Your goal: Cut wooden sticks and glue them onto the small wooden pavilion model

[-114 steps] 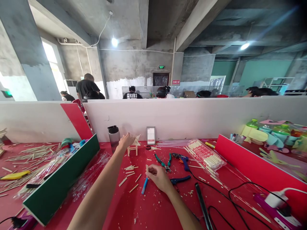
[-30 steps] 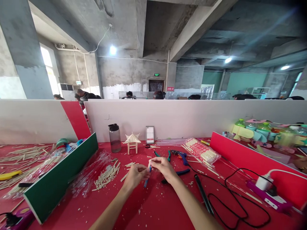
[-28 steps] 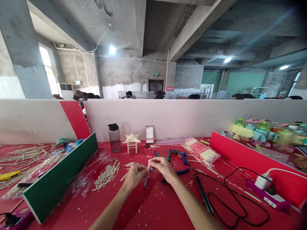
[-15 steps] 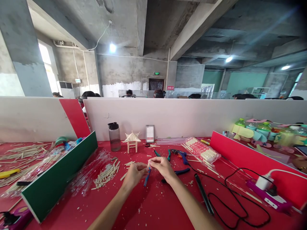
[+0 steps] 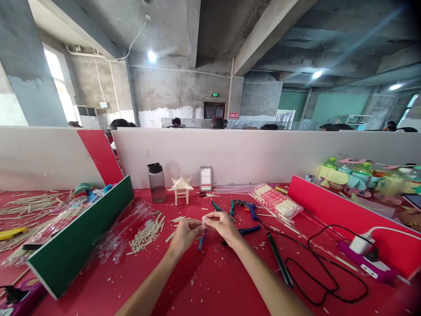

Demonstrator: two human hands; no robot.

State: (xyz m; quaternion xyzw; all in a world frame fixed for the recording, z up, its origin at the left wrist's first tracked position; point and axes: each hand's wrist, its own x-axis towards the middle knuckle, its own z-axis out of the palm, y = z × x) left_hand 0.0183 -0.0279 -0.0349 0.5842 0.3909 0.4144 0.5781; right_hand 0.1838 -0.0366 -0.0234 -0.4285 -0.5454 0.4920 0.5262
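Observation:
My left hand [image 5: 184,235] and my right hand [image 5: 222,224] meet over the red table [image 5: 213,285], fingertips pinched together on a short wooden stick [image 5: 203,222]. Just below them lies a blue-handled tool [image 5: 201,240]. A small stick pavilion model [image 5: 180,188] stands farther back by a dark water bottle [image 5: 156,182]. A pile of cut sticks [image 5: 146,235] lies left of my left hand.
Green-handled pliers [image 5: 223,208], a blue glue gun [image 5: 250,208] and a packet of sticks [image 5: 274,202] lie behind my hands. Black cables [image 5: 322,272] run to a power strip [image 5: 365,259] on the right. A green divider [image 5: 79,237] and a red divider [image 5: 345,219] bound the space.
My left hand came back from the pavilion model and joined the right hand on the stick. Over the last second both hands stay pinched together and barely shift.

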